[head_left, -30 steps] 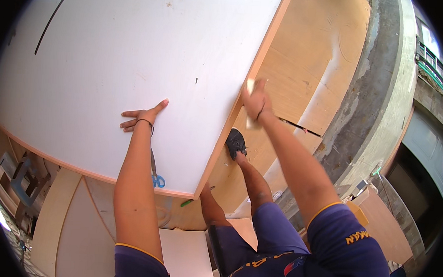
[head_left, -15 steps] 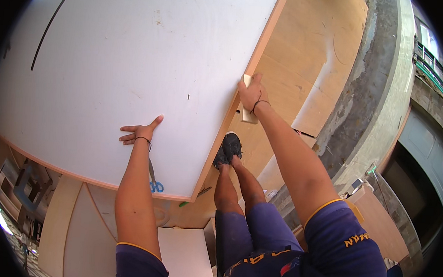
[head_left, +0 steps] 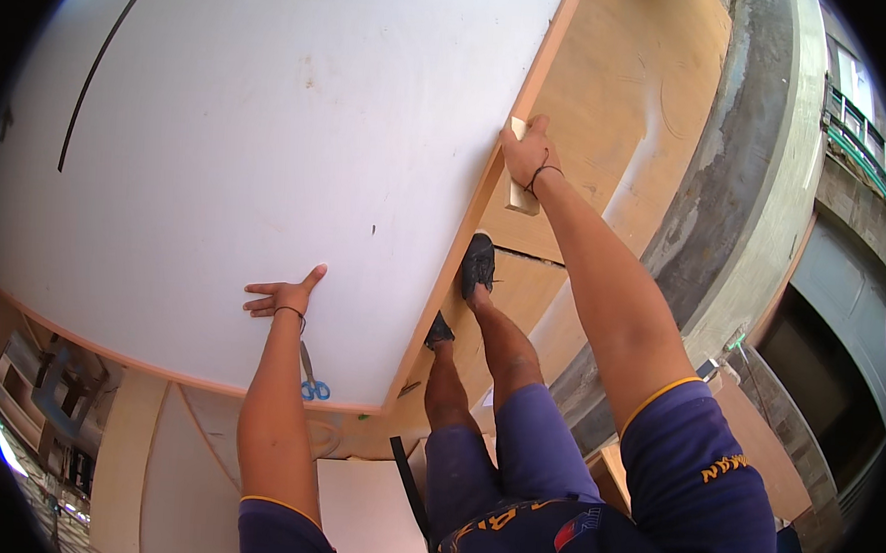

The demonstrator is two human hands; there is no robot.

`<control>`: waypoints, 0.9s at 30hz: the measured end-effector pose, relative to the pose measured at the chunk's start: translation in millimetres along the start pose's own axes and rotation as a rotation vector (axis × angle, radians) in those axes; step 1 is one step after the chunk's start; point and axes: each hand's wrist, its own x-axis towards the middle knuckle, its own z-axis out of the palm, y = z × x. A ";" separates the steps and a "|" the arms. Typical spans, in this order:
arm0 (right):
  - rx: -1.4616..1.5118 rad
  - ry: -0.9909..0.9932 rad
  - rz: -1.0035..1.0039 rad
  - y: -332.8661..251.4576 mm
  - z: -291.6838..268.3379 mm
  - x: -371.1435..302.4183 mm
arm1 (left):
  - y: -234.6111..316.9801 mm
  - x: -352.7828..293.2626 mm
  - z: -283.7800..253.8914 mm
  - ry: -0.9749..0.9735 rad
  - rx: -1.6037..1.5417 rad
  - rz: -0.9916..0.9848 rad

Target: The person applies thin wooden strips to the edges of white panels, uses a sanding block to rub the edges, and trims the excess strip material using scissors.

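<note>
From the left of two head-worn fisheye cameras, we look steeply down across the white tabletop (head_left: 207, 184) from beside its near right corner, close enough that its far end runs out of our wide, bowed view.

The board (head_left: 218, 165) looks smooth and faintly glossy; the block (head_left: 523, 199) at its right edge, bare matt wood. Right of the board, the plywood (head_left: 613, 95) is scuffed, the concrete (head_left: 714, 171) rough. Scissors (head_left: 309, 379) on the board have plastic-looking handles.
</note>
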 end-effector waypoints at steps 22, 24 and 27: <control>-0.055 -0.014 -0.013 -66.0 -128.6 163.5 | 241.6 -87.0 -86.7 -0.024 -0.300 0.030; -0.032 0.035 -0.040 -71.5 -136.5 178.7 | 296.8 -117.6 -105.7 -0.068 -0.342 -0.021; -0.052 0.048 -0.057 -83.7 -163.6 206.0 | 312.3 -120.1 -109.8 -0.060 -0.292 -0.091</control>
